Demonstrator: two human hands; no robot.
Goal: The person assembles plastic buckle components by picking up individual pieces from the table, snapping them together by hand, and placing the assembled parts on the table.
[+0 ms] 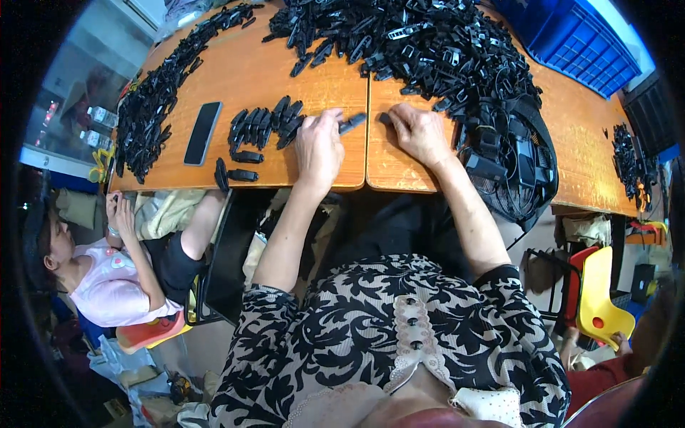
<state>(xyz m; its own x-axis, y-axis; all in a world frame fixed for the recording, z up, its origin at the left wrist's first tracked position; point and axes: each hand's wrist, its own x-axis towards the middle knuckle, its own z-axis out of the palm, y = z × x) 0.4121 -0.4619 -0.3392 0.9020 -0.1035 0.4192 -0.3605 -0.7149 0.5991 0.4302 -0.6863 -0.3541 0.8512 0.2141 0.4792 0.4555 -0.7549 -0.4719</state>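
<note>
My left hand (320, 145) is closed over the table, with a slim dark strip-shaped piece (352, 124) sticking out from its fingers toward the right. Across the seam between the two tabletops, my right hand (421, 134) pinches a small black part (386, 119) between thumb and fingers. The two parts are apart. Just left of my left hand lie rows of black elongated plastic pieces (260, 127), lined up side by side. A few more of them (242, 175) rest at the table's near edge.
A big heap of black parts (442, 57) covers the far middle. A band of them (146, 128) curves along the left. A phone (203, 133), a black mesh bag (535, 153) and a blue crate (581, 46) also occupy the wooden table (585, 153). Another person (114, 264) sits at left.
</note>
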